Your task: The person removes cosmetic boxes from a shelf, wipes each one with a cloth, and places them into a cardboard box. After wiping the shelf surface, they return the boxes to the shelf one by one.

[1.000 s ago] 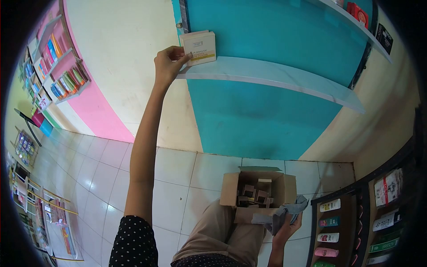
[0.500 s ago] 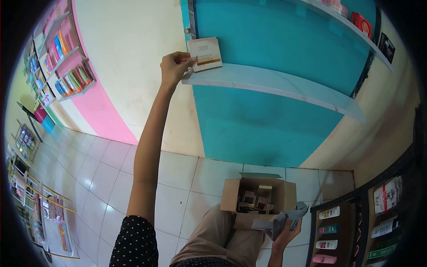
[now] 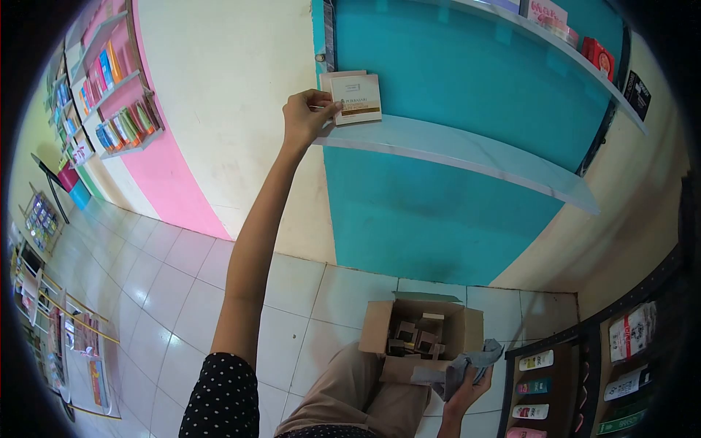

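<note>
My left hand [image 3: 307, 117] is raised at the left end of the marbled white shelf [image 3: 438, 146]. Its thumb and fingers close on the left edge of a flat white powder box [image 3: 358, 101] with a brown-gold band. This box stands upright on the shelf, and the edge of a similar box [image 3: 328, 82] shows behind it. Low at the right, my right hand [image 3: 467, 394] grips a crumpled grey cloth [image 3: 467, 365] beside an open cardboard carton [image 3: 471, 328]. Several small dark and pale boxes [image 3: 426, 340] lie inside the carton.
A higher shelf [image 3: 540, 33] carries a red package [image 3: 597, 57] and other items. At lower right stands a dark rack [image 3: 504, 394] of bottles and packets. More product shelves [image 3: 120, 95] line the far left wall. The carton sits by my legs on the tiled floor [image 3: 292, 336].
The view has shifted, so the shelf sits lower and further right. The front powder box has moved slightly right, showing more of the one behind. The cloth stays in my right hand.
</note>
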`<state>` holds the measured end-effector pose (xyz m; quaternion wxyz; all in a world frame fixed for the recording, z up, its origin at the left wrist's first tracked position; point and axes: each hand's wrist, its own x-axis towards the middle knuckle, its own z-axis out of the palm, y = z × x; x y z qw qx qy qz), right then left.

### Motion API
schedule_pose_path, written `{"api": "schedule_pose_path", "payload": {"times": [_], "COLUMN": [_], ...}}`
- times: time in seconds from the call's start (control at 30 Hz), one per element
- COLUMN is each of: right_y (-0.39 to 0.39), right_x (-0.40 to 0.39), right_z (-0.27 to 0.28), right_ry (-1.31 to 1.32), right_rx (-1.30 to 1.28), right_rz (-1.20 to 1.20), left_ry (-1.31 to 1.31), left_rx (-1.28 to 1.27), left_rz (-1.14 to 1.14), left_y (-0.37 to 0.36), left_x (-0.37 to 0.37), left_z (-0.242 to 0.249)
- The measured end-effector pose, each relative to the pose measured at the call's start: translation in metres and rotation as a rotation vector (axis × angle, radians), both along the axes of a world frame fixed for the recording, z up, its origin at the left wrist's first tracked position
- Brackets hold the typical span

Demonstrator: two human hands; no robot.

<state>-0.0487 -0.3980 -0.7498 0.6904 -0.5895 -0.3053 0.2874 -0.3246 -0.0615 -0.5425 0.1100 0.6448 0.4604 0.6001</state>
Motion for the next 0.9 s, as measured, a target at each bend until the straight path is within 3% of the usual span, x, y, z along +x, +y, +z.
{"api": "schedule_pose_path", "payload": {"times": [0.37,0.9], "right_y": [-0.0003,-0.0016], "right_x": [-0.0007,0.0025], "right_z": [-0.0001,-0.0031], "right_ry": [0.049,0.015], "right_rx": [0.008,0.006], "right_rz": [-0.025,-0.042], "left_ry": [0.057,-0.012], "left_rx": [0.164,-0.027], "left_rz": [0.067,0.050], "left_y": [-0.0006,0.0016], "left_x": [0.0034,-0.0039], "left_z": [-0.0058,-0.0036]}}
